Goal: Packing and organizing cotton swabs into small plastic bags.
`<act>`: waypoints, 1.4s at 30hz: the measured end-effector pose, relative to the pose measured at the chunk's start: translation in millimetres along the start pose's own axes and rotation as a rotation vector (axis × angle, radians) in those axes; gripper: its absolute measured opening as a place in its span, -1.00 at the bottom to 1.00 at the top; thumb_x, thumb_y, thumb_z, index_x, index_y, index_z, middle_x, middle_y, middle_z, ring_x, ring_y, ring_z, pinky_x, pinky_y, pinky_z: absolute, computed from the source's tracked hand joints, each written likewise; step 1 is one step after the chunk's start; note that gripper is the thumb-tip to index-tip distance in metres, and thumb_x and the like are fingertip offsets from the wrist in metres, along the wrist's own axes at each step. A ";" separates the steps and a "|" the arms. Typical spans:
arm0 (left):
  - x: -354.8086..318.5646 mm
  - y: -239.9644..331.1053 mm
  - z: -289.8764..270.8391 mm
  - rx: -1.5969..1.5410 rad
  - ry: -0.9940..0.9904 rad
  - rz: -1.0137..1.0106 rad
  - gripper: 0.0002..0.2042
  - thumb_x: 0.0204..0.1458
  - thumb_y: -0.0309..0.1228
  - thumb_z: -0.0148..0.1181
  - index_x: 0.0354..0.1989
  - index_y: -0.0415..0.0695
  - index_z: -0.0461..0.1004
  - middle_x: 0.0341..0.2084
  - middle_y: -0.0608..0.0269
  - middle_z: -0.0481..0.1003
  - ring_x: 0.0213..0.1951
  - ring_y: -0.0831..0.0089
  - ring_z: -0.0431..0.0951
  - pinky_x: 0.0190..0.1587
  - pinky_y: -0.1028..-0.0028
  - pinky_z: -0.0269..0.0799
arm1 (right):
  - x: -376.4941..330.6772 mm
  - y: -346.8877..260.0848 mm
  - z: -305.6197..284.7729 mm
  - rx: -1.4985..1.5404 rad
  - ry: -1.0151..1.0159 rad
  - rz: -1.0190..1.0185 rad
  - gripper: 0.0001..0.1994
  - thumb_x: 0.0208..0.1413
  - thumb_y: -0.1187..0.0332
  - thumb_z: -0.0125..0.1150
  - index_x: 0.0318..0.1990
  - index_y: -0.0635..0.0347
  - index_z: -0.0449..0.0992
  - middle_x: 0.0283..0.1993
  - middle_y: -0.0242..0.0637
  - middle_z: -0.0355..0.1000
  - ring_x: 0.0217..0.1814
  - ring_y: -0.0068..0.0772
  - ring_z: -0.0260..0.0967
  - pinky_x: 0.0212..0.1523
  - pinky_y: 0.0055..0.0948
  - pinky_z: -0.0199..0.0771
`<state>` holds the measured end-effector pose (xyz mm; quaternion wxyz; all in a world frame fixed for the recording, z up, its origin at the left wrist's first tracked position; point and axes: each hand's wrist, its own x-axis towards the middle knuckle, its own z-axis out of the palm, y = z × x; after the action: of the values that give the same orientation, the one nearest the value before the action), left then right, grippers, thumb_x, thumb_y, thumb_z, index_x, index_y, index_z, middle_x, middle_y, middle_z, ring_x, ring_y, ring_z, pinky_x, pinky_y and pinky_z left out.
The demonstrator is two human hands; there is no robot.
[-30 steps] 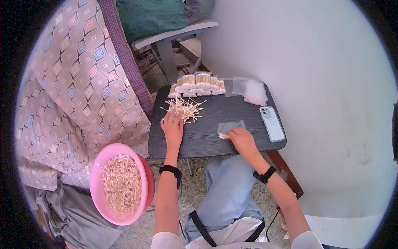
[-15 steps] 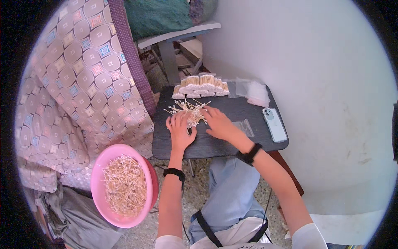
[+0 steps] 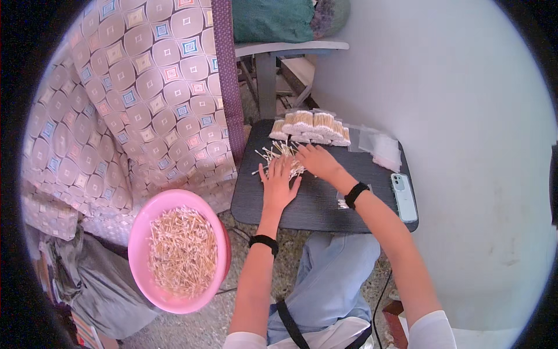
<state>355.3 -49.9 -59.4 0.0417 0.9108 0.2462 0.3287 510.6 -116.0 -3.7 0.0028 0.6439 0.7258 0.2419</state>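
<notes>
A loose pile of cotton swabs (image 3: 272, 153) lies on the dark table (image 3: 256, 203). My left hand (image 3: 279, 187) rests on its near side with fingers spread and the thumb apart. At the pile's right edge, my right hand (image 3: 321, 163) reaches in with its fingers stretched over the swabs. Some fingertips are hidden among the swabs. Close by my right wrist lies a small clear bag (image 3: 363, 189), partly covered by the wrist, with a few white swab tips (image 3: 343, 204) beside it. Behind the pile, several packed bundles of swabs (image 3: 314, 123) are stacked.
Clear plastic bags (image 3: 386, 150) lie at the table's back right, with a light-coloured phone (image 3: 404, 199) nearer. On the left stands a pink tub (image 3: 139, 232) full of loose swabs. A patterned cloth (image 3: 145, 87) hangs beyond it; a pale wall (image 3: 465, 145) borders the right.
The whole view has shifted, so the table now sits farther right. My right hand has slid farther over the pile's right side, and the swab tips by my wrist have come into view.
</notes>
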 end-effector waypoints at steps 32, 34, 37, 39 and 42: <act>-0.9 -1.6 -7.2 -0.187 0.056 -0.050 -0.41 0.04 -0.04 0.02 0.21 -0.05 0.11 0.11 0.14 0.21 0.21 0.22 0.12 0.25 -0.09 -0.29 | -72.6 3.3 -17.4 0.417 -0.199 0.375 -0.55 0.00 0.19 0.17 0.00 0.23 0.30 -0.03 -0.11 0.25 0.03 -0.03 0.19 -0.05 -0.18 0.30; -0.8 -1.4 -7.3 -0.140 0.033 -0.063 -0.40 0.06 -0.02 -0.01 0.21 -0.08 0.10 0.13 0.12 0.19 0.21 0.20 0.11 0.24 -0.09 -0.26 | -74.6 -3.6 -17.5 0.367 -0.153 0.512 -0.44 -0.05 0.10 0.22 0.06 0.23 0.27 0.01 -0.11 0.21 0.06 -0.04 0.17 -0.02 -0.19 0.29; 0.8 3.5 -6.7 -0.040 -0.006 -0.090 -0.40 0.08 0.00 -0.04 0.21 -0.09 0.10 0.14 0.10 0.16 0.21 0.17 0.10 0.24 -0.10 -0.24 | -78.7 1.1 -11.0 0.211 -0.205 0.411 -0.40 -0.10 0.07 0.25 0.05 0.27 0.29 0.00 -0.11 0.22 0.04 0.02 0.21 -0.01 -0.20 0.33; 4.4 9.5 -5.5 0.013 -0.019 -0.103 -0.40 0.08 0.01 -0.05 0.22 -0.07 0.09 0.15 0.10 0.16 0.22 0.16 0.09 0.23 -0.11 -0.24 | -75.5 15.4 -4.3 0.404 -0.276 0.418 -0.47 -0.05 0.12 0.22 0.03 0.25 0.33 -0.03 -0.11 0.21 0.05 -0.08 0.19 -0.04 -0.19 0.33; 4.4 7.5 -6.2 0.015 -0.027 -0.120 -0.41 0.08 0.02 -0.07 0.22 -0.05 0.10 0.15 0.12 0.15 0.22 0.16 0.07 0.23 -0.09 -0.21 | -75.3 20.4 3.3 0.433 -0.159 0.253 -0.67 -0.03 0.24 0.17 -0.19 0.30 0.41 -0.16 -0.15 0.28 -0.05 -0.14 0.28 -0.12 -0.24 0.38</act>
<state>357.5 -54.9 -50.3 0.0578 0.8991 0.3023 0.3114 543.6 -184.3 -22.5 -0.1083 0.7321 0.6720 0.0281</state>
